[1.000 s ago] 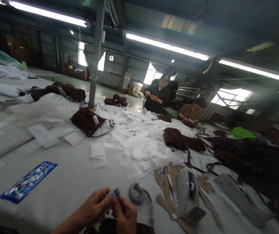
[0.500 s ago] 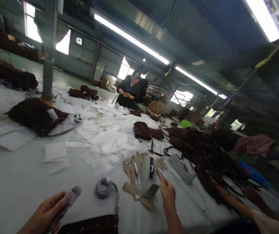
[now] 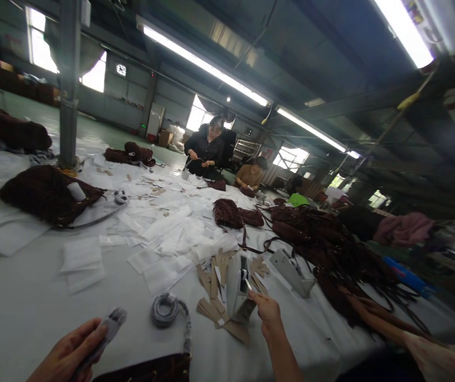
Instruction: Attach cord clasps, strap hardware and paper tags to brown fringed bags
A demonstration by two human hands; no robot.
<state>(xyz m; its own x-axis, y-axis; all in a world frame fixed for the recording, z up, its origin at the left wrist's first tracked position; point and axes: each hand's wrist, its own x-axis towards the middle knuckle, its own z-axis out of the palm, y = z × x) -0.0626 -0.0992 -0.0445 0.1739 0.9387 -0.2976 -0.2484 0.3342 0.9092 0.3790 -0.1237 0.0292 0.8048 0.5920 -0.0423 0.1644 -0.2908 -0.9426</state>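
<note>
Dispenser (image 3: 235, 289) sat just ahead-left of right hand (image 3: 269, 317), fingers curled at its tape (image 3: 245, 275), grip unclear; left hand (image 3: 66, 354) fingers clamped grey strap (image 3: 109, 324), farther off

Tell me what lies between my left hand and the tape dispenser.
From the left hand: a coiled grey strap, then tan card strips beside the tape dispenser, in the head view.

dispenser (image 3: 238, 286) on table (image 3: 20, 302) | coil (image 3: 166, 309) left of it | card strips (image 3: 210, 277) beneath it
</note>
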